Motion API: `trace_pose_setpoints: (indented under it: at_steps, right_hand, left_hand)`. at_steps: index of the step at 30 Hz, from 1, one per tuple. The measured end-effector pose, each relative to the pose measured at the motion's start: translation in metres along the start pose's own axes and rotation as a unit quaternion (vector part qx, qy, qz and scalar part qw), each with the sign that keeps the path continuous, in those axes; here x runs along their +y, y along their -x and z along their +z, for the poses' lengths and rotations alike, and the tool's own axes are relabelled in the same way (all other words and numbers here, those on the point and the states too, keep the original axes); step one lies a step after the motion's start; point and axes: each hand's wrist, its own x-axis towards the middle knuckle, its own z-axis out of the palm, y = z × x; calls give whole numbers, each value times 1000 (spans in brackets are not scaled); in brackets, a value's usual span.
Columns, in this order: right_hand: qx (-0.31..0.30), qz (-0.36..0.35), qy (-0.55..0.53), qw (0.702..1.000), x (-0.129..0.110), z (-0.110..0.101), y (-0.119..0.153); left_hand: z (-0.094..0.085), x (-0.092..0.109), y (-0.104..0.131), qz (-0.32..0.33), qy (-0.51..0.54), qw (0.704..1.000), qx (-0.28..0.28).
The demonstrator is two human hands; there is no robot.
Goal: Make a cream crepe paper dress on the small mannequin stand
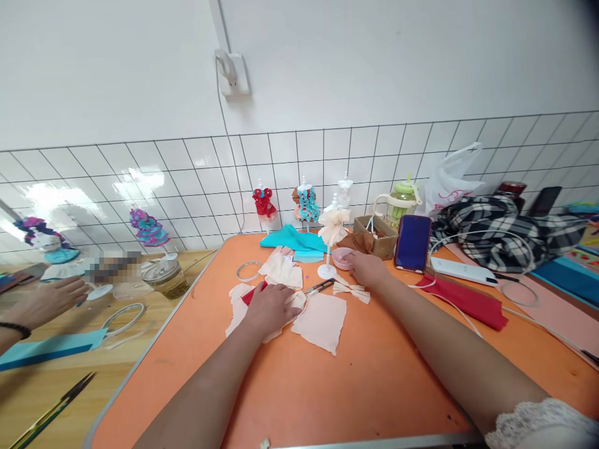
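My left hand point(270, 307) rests over pale pink cloth pieces and a bit of red cloth point(253, 293), its fingers slightly spread. At the right of the small stand, my right hand point(365, 268) has its fingers at a small pink bowl point(343, 258); the fingertips are partly hidden by the rim. The white stand point(326, 272) carries a gathered cream cloth point(334, 226). Scissors point(321, 286) lie between the hands. A square pale cloth point(322, 321) and a pleated cloth piece point(353, 289) lie nearby on the orange table point(365, 386).
Dressed mini stands and turquoise cloth point(292, 239) are at the back. A cardboard box point(381, 240), phone point(412, 243), green bottle point(402, 202), white power bank point(463, 271) and red cloth point(463, 300) are at right. Another person's hand point(56, 296) is over the wooden table point(103, 386).
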Motion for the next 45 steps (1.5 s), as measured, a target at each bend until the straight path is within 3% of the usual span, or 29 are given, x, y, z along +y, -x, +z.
trace_pose_setpoints:
  at_steps: [4, 6, 9, 12, 15, 20, 26, 29, 33, 36, 40, 45]
  right_hand:
    - [79, 11, 14, 997, -31, -10, 20]
    - [79, -61, -19, 995, -57, -11, 20]
    - [61, -153, -90, 982, -97, -1, 1]
    - [34, -176, -107, 978, -128, 17, -29]
    - [10, -164, -116, 980, -145, 38, -48]
    - [18, -139, -137, 981, -145, 61, -48]
    - [21, -152, -175, 973, -140, 65, -49]
    - [17, -175, -204, 963, -143, 67, -48]
    - [23, -161, -238, 958, -138, 69, -47]
    - [56, -138, -242, 959, -131, 66, -53]
    - [103, -95, -208, 968, -128, 57, -75]
    - [75, -147, -149, 975, -132, 59, -100]
  left_hand:
    - [-1, -8, -1, -29, 36, 999, 11]
    - [-4, -15, -1, -51, 62, 997, 6]
    - [-13, -30, 2, -46, 86, 995, 4]
    - [-20, -51, 7, -93, 40, 994, -33]
    - [-19, -69, 9, -164, -1, 984, -75]
    - [-15, -80, 7, -164, 17, 983, -79]
    - [-37, -83, 6, -152, 5, 988, 37]
    - [-30, -78, 1, -143, 3, 985, 95]
    - [-3, -60, -8, -87, -2, 996, 4]
    - [9, -48, -11, -77, -11, 997, -23]
    - [12, -42, -11, -85, -29, 995, -42]
    - [9, -45, -7, -85, -33, 994, -66]
